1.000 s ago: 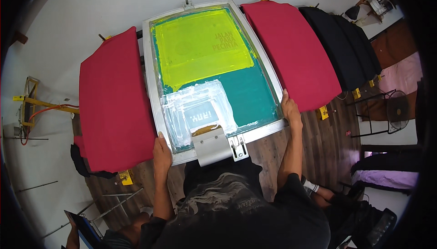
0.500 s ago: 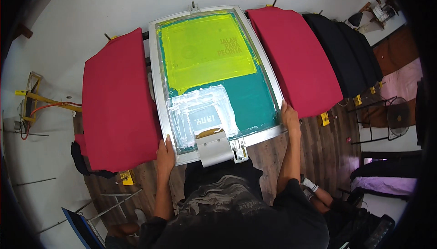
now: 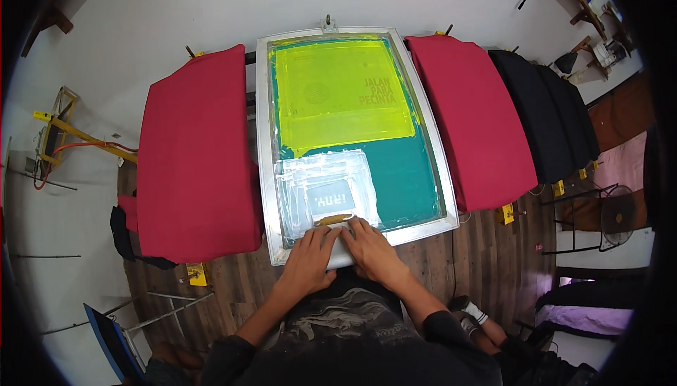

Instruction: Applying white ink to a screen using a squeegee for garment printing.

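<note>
Screen frame (image 3: 266, 139) is lying between two red cloth-covered boards, its long sides running away from the person and its near edge sitting just in front of the torso; whatever is bearing it is staying hidden underneath. One red board (image 3: 197, 160) is standing beyond its left edge, the other red board (image 3: 469, 125) beyond its right edge, and black cloth-covered boards (image 3: 525, 111) are lining up farther right. Inside the rim, a yellow-green coated area (image 3: 342, 97) is filling the far part, teal mesh (image 3: 402, 181) is showing toward the near right corner, and white ink (image 3: 296, 181) is spreading in smeared bands toward the near left corner, framing a small pale patch of lettering.

Both hands are meeting at the near edge: the left hand (image 3: 308, 259) and the right hand (image 3: 371, 250) are curling over a grey metal squeegee (image 3: 341, 255), apparently gripping it, thumbs close together. Half a second ago they were holding the frame's two side edges; now neither is steadying the rim, so the work seems to be passing from handling the frame to handling the squeegee. Smallest, a brown strip (image 3: 335, 219) is peeking out beyond the fingertips, just beside the white ink.
</note>
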Action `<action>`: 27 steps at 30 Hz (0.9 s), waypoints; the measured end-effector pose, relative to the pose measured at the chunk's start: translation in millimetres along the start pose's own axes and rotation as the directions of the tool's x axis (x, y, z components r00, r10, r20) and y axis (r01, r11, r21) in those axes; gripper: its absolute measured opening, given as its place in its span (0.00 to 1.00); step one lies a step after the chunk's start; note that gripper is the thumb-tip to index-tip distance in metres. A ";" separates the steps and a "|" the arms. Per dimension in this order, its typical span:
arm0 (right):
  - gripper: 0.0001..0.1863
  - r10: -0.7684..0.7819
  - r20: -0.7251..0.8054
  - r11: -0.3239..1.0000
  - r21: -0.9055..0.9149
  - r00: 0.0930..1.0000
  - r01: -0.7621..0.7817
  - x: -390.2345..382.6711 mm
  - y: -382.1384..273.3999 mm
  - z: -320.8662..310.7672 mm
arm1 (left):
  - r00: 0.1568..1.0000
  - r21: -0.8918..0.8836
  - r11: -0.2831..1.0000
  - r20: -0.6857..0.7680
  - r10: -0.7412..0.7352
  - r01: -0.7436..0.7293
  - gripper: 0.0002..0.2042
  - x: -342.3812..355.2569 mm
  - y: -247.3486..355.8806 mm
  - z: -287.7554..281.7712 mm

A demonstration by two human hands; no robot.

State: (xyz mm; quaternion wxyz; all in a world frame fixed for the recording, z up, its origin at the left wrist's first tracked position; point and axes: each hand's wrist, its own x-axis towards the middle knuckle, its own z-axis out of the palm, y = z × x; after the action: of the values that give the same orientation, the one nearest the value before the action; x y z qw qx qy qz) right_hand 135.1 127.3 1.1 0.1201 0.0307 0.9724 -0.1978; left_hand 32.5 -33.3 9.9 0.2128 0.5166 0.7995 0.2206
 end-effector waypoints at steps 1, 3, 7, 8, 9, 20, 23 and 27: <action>0.42 0.000 0.001 1.000 -0.003 1.000 0.000 2.3 -0.5 -3.4 | 1.000 -0.002 1.000 -0.002 0.000 0.000 0.37 1.9 -2.1 -0.3; 0.36 0.019 -0.051 0.995 0.101 0.999 -0.014 8.9 -2.8 -16.0 | 0.997 0.019 1.000 -0.075 0.004 -0.002 0.34 6.2 -5.7 -0.6; 0.18 0.085 -0.136 0.995 0.060 0.987 -0.077 24.9 -5.9 -16.2 | 0.988 0.013 0.999 -0.154 -0.030 0.033 0.27 14.9 -13.5 8.1; 0.18 0.086 -0.134 0.995 0.061 0.987 -0.079 26.9 -5.0 -19.2 | 0.995 -0.033 0.997 -0.067 -0.076 0.074 0.24 18.7 -13.4 -0.6; 0.15 0.073 -0.068 0.991 0.121 0.995 -0.065 31.8 -1.3 -27.0 | 0.993 -0.073 0.990 0.022 -0.118 0.119 0.22 24.7 -12.5 -14.6; 0.14 0.098 -0.056 0.992 0.091 0.994 -0.092 136.6 1.4 -56.0 | 0.978 -0.141 0.970 -0.044 -0.206 0.198 0.16 72.4 -63.8 -83.2; 0.15 0.077 -0.040 0.991 0.115 0.996 -0.072 135.9 -1.3 -49.6 | 0.972 -0.154 0.965 -0.066 -0.225 0.213 0.17 66.8 -68.8 -73.0; 0.16 0.021 -0.101 0.985 0.170 0.995 -0.003 100.6 -4.9 -31.1 | 0.977 -0.164 0.967 -0.064 -0.205 0.193 0.18 43.7 -50.9 -55.4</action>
State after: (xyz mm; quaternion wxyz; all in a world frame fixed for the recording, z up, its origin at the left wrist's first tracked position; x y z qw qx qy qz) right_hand 30.2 136.2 6.1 0.0683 0.0567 0.9567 -0.2773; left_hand -52.6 -19.2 20.9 0.2414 0.4061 0.8353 0.2811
